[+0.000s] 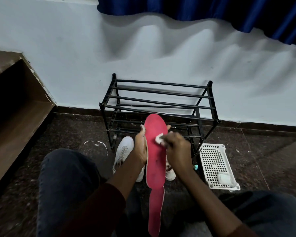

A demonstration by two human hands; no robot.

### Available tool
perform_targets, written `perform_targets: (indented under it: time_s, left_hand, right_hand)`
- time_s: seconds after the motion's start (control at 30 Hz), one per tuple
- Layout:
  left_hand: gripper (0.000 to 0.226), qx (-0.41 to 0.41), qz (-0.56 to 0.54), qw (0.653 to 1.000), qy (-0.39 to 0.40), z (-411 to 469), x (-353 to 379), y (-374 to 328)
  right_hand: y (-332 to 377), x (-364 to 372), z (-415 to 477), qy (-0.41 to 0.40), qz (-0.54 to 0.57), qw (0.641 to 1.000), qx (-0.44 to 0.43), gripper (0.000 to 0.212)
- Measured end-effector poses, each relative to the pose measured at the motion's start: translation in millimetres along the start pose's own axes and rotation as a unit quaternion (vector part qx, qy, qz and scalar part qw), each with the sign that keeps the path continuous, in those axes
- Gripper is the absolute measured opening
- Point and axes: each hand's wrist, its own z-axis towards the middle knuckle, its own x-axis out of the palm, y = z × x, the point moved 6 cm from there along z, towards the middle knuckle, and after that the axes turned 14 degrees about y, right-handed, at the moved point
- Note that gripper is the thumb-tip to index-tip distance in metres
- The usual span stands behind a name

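Left hand (pixel 141 147), fingers curled round insole (pixel 155 161); right hand (pixel 177 145) pinches wipe (pixel 158 139). Brace behind; short firm strokes toward heel.

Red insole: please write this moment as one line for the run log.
action: wiping red insole | left hand: holds insole edge | right hand: presses white wipe on it | white shoe: on floor
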Motion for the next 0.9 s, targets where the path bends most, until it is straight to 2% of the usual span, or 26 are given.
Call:
perform_targets:
  time_s: [0.1,0.17,0.3,0.43,0.57,0.63,0.7,0.83,0.9]
  left_hand:
    - [0.083,-0.013,0.029,0.999,-0.012,3,4,10]
    - [0.083,-0.017,0.024,1.000,-0.009,9,6,12]
    - [0.081,0.018,-0.048,0.999,-0.012,17,-3,12]
    - [0.077,0.054,-0.099,0.993,-0.027,23,-20,19]
    - [0.082,0.012,-0.042,0.998,-0.045,22,-25,38]
    - [0.083,-0.032,0.033,0.997,-0.056,18,-26,50]
    - [0.072,-0.072,0.118,0.987,-0.080,12,-27,65]
    - [0.074,-0.100,0.079,0.990,-0.057,8,-30,93]
    - [0.075,-0.101,0.064,0.991,-0.060,5,-33,93]
  right_hand:
    - [-10,7,33,0.019,-0.017,0.999,0.029,0.023]
    - [-11,21,28,0.043,-0.043,0.998,0.014,0.026]
    - [-16,35,-34,0.029,-0.003,1.000,-0.009,0.029]
    - [-34,50,-92,0.082,0.045,0.996,0.000,0.032]
    - [-40,12,-95,-0.020,0.051,0.998,0.017,0.032]
    - [-40,-7,-66,-0.059,0.028,0.998,0.017,0.028]
    - [-46,-15,-29,-0.077,-0.013,0.997,0.022,0.023]
    - [-76,-1,11,-0.034,-0.062,0.993,0.095,0.031]
    - [-78,15,-3,-0.014,-0.075,0.993,0.086,0.033]
